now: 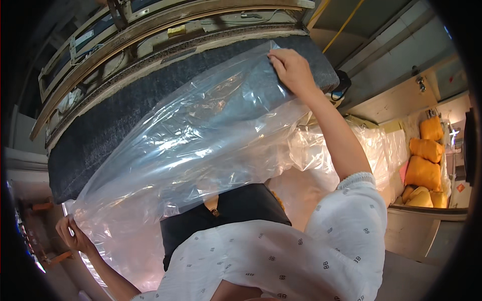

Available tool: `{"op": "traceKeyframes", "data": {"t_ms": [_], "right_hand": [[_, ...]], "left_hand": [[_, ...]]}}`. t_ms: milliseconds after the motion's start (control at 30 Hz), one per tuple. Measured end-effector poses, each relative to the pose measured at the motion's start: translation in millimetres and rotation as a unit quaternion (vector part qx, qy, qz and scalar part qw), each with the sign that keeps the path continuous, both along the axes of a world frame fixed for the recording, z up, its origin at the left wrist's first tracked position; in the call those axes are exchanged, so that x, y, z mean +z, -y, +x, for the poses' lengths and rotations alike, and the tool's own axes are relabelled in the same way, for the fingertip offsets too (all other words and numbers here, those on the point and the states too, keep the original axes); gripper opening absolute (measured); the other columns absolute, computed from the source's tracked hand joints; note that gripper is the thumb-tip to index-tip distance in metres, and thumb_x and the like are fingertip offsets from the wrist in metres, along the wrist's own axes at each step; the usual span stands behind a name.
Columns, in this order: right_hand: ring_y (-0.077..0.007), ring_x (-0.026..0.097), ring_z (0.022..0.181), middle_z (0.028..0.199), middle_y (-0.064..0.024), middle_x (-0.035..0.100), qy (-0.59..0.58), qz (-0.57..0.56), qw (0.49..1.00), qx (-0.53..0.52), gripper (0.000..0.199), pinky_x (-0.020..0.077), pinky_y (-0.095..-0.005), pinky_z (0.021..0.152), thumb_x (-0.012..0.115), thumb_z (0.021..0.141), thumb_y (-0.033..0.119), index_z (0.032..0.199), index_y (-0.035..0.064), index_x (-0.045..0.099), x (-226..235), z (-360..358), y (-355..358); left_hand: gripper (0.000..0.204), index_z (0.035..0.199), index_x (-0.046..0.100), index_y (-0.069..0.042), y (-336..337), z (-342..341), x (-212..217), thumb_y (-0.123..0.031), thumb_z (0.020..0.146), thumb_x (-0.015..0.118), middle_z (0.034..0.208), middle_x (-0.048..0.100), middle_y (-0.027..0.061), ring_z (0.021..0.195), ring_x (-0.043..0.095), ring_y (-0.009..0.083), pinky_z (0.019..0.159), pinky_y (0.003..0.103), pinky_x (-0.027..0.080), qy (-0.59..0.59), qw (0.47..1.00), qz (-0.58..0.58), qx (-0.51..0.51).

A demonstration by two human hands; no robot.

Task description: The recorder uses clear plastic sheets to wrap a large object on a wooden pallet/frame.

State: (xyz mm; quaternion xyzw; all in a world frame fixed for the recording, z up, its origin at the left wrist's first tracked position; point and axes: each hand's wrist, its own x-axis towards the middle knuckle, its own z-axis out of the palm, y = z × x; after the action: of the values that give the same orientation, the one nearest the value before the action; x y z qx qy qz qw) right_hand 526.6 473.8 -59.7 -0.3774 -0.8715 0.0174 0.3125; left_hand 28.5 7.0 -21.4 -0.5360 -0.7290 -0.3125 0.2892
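A large clear plastic sheet (pixel 201 125) stretches slantwise across the dark worktop (pixel 100 130) and hangs down over its front edge toward my body. At the far right of the worktop, my right hand (pixel 293 70) pinches the sheet's top corner, arm stretched out. Low on the left, my left hand (pixel 73 233) is closed on another edge of the same sheet. Between the two hands the plastic is wrinkled and shiny, and the worktop shows through it. Whether the sheet is one layer or several, I cannot tell.
Behind the worktop runs a wood and metal frame (pixel 165 27) with a small yellow block (pixel 176 31). A black apron or bag (pixel 221 215) lies at my waist. More plastic (pixel 371 150) spreads to the right, near stacked orange bundles (pixel 424 170).
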Motion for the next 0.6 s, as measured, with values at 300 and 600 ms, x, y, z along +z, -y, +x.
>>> {"op": "traceKeyframes", "data": {"t_ms": [300,600], "right_hand": [[-0.0205,0.060,0.076,0.080,-0.0078,0.062,-0.035,-0.168,0.984,-0.053,0.029,0.0463,-0.0318,0.071,0.068,0.071,0.023,0.094,0.0072,0.062,-13.2,13.6,-91.7],[-0.0133,0.058,0.081,0.093,-0.0073,0.062,-0.459,-0.335,0.817,0.094,0.019,0.0443,-0.0268,0.070,0.055,0.085,0.017,0.095,0.0020,0.051,52.2,-25.1,-85.8]], "left_hand": [[0.012,0.088,0.061,0.002,45.0,50.1,-75.2,0.005,0.076,0.060,0.080,0.055,0.0095,0.072,0.050,0.0184,0.062,0.030,0.040,0.162,0.978,-0.123,0.037],[0.036,0.116,0.051,0.001,-43.6,-60.5,-11.8,-0.025,0.092,0.049,0.109,0.054,0.0066,0.101,0.050,0.0170,0.091,0.031,0.038,0.511,0.824,0.241,-0.034]]}}
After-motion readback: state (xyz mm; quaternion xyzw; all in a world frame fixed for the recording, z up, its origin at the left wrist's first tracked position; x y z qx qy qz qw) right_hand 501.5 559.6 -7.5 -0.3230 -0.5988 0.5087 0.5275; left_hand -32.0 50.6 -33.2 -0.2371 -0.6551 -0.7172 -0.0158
